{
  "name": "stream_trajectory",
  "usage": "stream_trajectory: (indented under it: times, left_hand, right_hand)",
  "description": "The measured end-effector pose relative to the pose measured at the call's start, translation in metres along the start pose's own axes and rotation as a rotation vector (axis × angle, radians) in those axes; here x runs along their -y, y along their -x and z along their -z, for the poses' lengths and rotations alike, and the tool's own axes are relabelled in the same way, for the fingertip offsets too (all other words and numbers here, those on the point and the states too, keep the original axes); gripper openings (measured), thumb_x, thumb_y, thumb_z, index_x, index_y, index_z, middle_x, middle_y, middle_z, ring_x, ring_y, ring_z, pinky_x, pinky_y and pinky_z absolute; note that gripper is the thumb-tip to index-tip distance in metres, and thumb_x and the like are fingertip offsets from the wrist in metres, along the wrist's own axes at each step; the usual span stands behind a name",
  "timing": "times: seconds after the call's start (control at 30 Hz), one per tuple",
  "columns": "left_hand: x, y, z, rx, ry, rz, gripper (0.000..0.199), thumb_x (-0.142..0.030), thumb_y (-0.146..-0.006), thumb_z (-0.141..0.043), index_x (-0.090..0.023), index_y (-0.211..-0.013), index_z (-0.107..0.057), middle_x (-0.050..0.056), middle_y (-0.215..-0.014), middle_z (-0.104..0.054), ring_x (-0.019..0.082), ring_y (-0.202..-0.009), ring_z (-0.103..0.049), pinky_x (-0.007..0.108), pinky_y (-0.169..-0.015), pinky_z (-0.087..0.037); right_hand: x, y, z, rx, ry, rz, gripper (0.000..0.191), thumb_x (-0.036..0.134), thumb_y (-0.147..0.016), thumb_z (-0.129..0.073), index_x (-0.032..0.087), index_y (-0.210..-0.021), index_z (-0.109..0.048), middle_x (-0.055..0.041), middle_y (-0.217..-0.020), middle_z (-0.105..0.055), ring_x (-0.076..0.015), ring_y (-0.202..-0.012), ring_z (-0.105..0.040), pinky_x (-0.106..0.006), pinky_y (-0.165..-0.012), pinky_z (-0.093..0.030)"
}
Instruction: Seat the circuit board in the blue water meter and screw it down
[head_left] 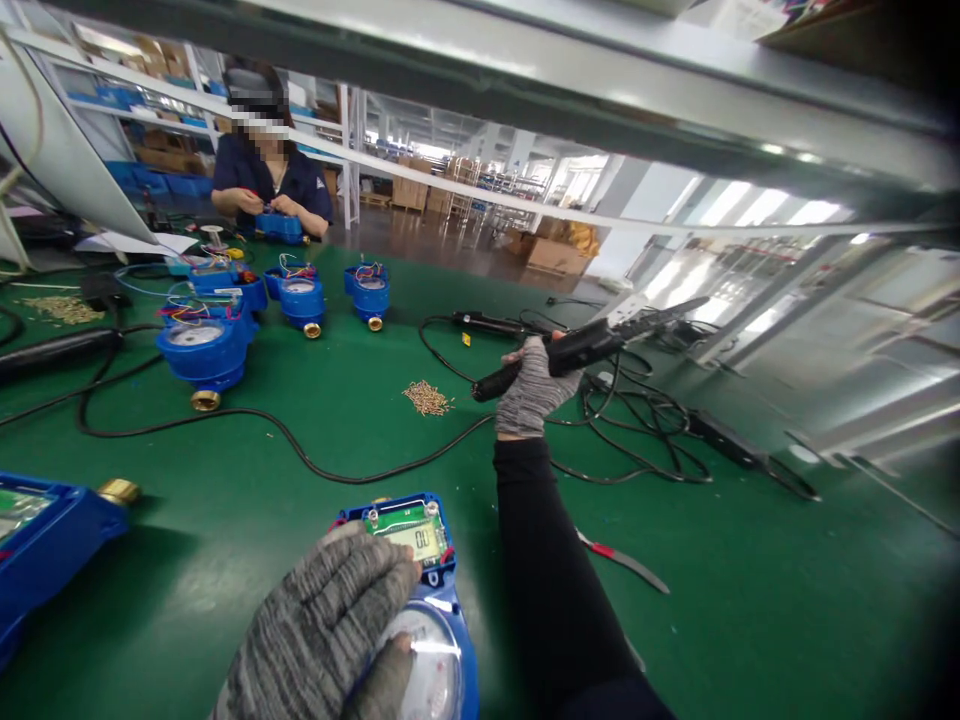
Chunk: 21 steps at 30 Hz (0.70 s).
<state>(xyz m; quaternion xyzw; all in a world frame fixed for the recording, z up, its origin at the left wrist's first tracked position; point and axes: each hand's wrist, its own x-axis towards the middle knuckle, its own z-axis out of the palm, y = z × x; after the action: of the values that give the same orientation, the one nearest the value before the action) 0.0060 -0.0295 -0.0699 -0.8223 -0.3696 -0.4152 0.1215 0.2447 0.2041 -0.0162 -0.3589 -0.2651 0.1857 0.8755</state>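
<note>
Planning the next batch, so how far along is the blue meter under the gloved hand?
Done: its green display board sits in the blue water meter. In hand: the left hand steadies that meter while the right hand grips the black electric screwdriver near the small brass screws. Left: other open blue meters show loose wires.

The left hand (330, 620) wears a grey knitted glove with a mottled pattern, and under it the water meter (420, 590) is blue with a green display board. The right hand (534, 388), gloved in the same grey, holds a black screwdriver (577, 350) above the green table (225, 520)
</note>
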Motion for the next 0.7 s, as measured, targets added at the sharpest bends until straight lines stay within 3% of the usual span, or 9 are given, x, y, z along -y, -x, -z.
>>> stream_trajectory:
  times: [0.17,0.37,0.43,0.57,0.7]
  left_hand:
    - [0.001,0.001,-0.002,-0.044,-0.008,-0.039,0.040,-0.029,-0.095,-0.047,-0.026,-0.133,-0.058,0.001,-0.121,-0.069,0.020,-0.126,-0.056,0.034,-0.111,-0.046]
    - [-0.001,-0.001,0.009,0.126,-0.012,0.019,0.045,-0.029,-0.094,-0.051,-0.027,-0.139,-0.053,0.002,-0.124,-0.069,0.022,-0.123,-0.059,0.036,-0.108,-0.051]
    - [-0.002,-0.002,0.009,0.078,-0.020,-0.009,0.045,-0.027,-0.094,-0.049,-0.027,-0.140,-0.052,0.002,-0.121,-0.070,0.021,-0.121,-0.061,0.035,-0.108,-0.050]
    - [-0.004,-0.009,0.006,-0.042,-0.033,-0.011,0.043,-0.027,-0.096,-0.044,-0.024,-0.138,-0.053,0.002,-0.114,-0.073,0.020,-0.114,-0.065,0.033,-0.103,-0.054]
    - [-0.010,-0.018,0.009,-0.004,-0.092,0.083,0.035,-0.032,-0.094,-0.049,-0.019,-0.126,-0.059,0.005,-0.108,-0.076,0.024,-0.099,-0.071,0.039,-0.085,-0.062]
  right_hand:
    - [-0.012,0.003,-0.004,0.036,0.070,0.004,0.047,0.034,-0.065,-0.072,0.022,-0.105,-0.050,0.0054,-0.082,-0.060,-0.0076,-0.049,-0.053,-0.024,-0.048,-0.051]
    - [-0.017,0.003,-0.001,0.039,0.055,0.013,0.048,0.032,-0.064,-0.074,0.021,-0.104,-0.050,0.0057,-0.081,-0.060,-0.0091,-0.051,-0.054,-0.026,-0.048,-0.050]
    - [-0.013,0.002,-0.002,0.033,0.021,0.010,0.048,0.029,-0.063,-0.075,0.021,-0.103,-0.050,0.0056,-0.080,-0.060,-0.0094,-0.051,-0.054,-0.026,-0.047,-0.049]
    - [0.025,0.003,-0.006,0.055,-0.102,-0.017,0.044,0.024,-0.064,-0.072,0.023,-0.101,-0.048,0.0083,-0.071,-0.056,-0.0087,-0.049,-0.050,-0.025,-0.049,-0.047]
    - [0.100,0.013,-0.002,0.192,-0.284,-0.111,0.034,0.023,-0.067,-0.068,0.024,-0.093,-0.046,0.0103,-0.062,-0.049,-0.0084,-0.052,-0.048,-0.023,-0.053,-0.047]
